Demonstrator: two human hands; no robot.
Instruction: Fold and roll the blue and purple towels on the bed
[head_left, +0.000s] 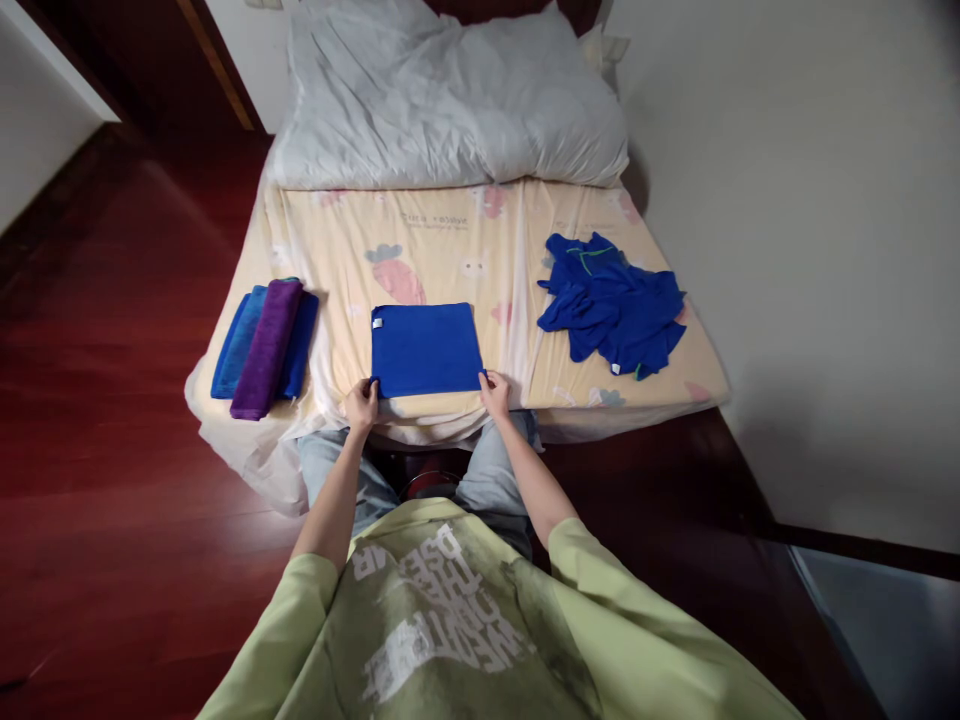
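A blue cloth lies flat as a rectangle on the bed, with a small white tag at its far left corner. My left hand pinches its near left corner, and my right hand pinches the near right corner. To the left are folded cloths: a purple one rests on top of blue ones. A crumpled heap of blue cloths with green edging and a white tag lies to the right.
A patterned yellow sheet covers the bed. Across its far end lies a large grey-white bedding bundle. A wall stands to the right, and dark red floor shows on the left.
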